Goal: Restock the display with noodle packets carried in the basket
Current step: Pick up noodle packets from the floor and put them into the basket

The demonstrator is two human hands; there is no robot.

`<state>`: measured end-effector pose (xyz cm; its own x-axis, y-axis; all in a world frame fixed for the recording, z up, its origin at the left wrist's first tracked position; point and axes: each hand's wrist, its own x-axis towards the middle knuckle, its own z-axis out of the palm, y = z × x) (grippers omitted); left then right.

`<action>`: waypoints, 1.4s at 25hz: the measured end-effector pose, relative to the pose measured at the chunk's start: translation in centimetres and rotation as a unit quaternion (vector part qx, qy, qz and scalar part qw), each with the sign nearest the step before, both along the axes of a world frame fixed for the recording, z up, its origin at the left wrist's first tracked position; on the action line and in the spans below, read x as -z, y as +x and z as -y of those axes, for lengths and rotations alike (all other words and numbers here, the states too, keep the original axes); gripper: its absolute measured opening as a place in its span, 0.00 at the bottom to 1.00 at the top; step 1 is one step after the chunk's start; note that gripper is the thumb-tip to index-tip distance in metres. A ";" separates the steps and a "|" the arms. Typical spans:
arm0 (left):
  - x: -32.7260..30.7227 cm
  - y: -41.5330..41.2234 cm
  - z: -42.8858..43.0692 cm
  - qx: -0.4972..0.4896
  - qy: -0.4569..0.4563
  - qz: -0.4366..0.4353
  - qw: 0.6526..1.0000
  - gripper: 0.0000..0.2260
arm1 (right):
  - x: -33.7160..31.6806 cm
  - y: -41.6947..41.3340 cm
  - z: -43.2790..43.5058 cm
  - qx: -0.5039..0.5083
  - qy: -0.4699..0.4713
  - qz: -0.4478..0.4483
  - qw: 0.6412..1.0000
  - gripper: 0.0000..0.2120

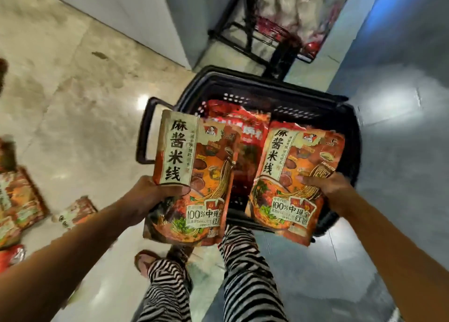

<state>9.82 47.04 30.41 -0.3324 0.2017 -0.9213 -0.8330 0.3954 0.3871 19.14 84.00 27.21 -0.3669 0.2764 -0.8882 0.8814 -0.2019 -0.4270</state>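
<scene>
Floor packets [23, 200]: orange noodle packets lying flat on the pale glossy floor [73, 91] at far left, blurred; 1 more [75, 211] lies apart, nearer the person.
Left hand [150, 196]: thumb curled across the packet's front, fingers hidden behind it; grips the left edge about halfway up.
Left packet [194, 176]: orange, print facing up, held in front of the basket's left handle [145, 130] and near left corner.
Striped trousers [243, 273]: 2 legs below the packets.
Basket [267, 86]: black plastic, on the floor; red packets [243, 130] lie inside.
Wire rack [255, 37]: black, beyond the basket; contents blurred.
Right packet [289, 176]: same print, held over the basket's right half, lower edge past the near rim.
Right hand [325, 184]: fingers bent over the packet's front at its right edge, gripping; thumb hidden.
</scene>
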 end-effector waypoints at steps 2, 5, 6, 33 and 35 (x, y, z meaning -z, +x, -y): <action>2.5 -2.4 -2.8 0.054 -0.002 -0.013 0.998 0.30 | 2.2 -0.9 -2.4 -0.020 0.040 0.024 0.999 0.13; 6.9 -4.9 -6.1 0.096 -0.061 0.004 0.993 0.22 | 5.6 -2.4 -4.1 -0.039 0.006 0.072 0.997 0.22; 8.0 -5.5 -7.0 0.111 -0.098 0.009 0.989 0.19 | 6.8 -2.5 -4.0 -0.037 -0.021 0.077 0.996 0.20; 16.5 -3.3 -14.5 0.658 -0.262 -0.144 0.691 0.50 | 16.6 -0.6 4.3 -0.399 0.237 0.152 0.873 0.72; 16.3 -3.4 -14.3 0.658 -0.255 -0.147 0.693 0.50 | 16.4 -0.6 4.3 -0.407 0.243 0.142 0.869 0.72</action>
